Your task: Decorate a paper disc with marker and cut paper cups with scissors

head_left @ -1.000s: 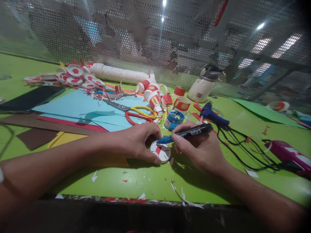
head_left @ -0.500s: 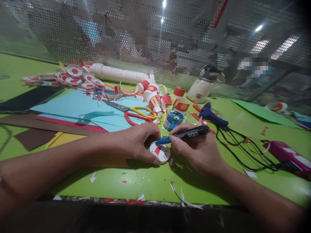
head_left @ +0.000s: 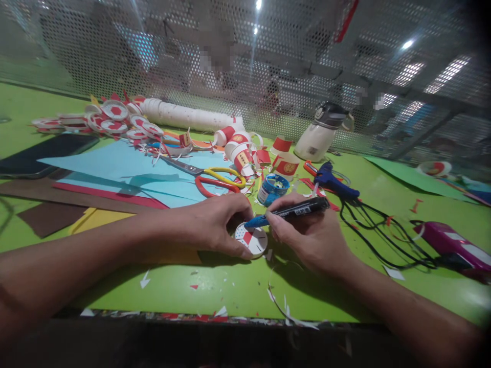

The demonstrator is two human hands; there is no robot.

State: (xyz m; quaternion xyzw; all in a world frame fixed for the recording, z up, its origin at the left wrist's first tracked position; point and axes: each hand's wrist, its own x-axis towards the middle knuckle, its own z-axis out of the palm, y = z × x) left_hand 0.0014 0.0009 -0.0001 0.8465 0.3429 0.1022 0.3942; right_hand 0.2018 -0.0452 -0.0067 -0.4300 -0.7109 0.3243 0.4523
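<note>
pinching a small white disc (head_left: 259,247) at its left side, the left hand (head_left: 215,225) lies on the green table (head_left: 337,301), its thumb at the near edge and its forefinger curled round the far side. the disc sits flat between the two hands, near the front edge of the table; its face shows a red patch in the middle, blue dots on the left part and short dark lines on the right. the right hand (head_left: 312,235) is closed around a black marker (head_left: 297,208) with a blue front end, held slanting down to the left, the tip at the disc's upper part; whether it touches the surface i cannot tell.

just beyond the marker stands an open jar of blue paint (head_left: 273,191), its rim smeared. scissors (head_left: 196,171) with one yellow and one red handle lie to its left, partly over light blue sheets (head_left: 92,166). cut red-and-white paper cups (head_left: 284,166) stand behind the jar, and a blue glue gun (head_left: 337,184) lies to the right of it. farther back are a pile of red-and-white discs (head_left: 114,110), a long white roll (head_left: 187,113) and a pale bottle (head_left: 313,139) with a black top.
</note>
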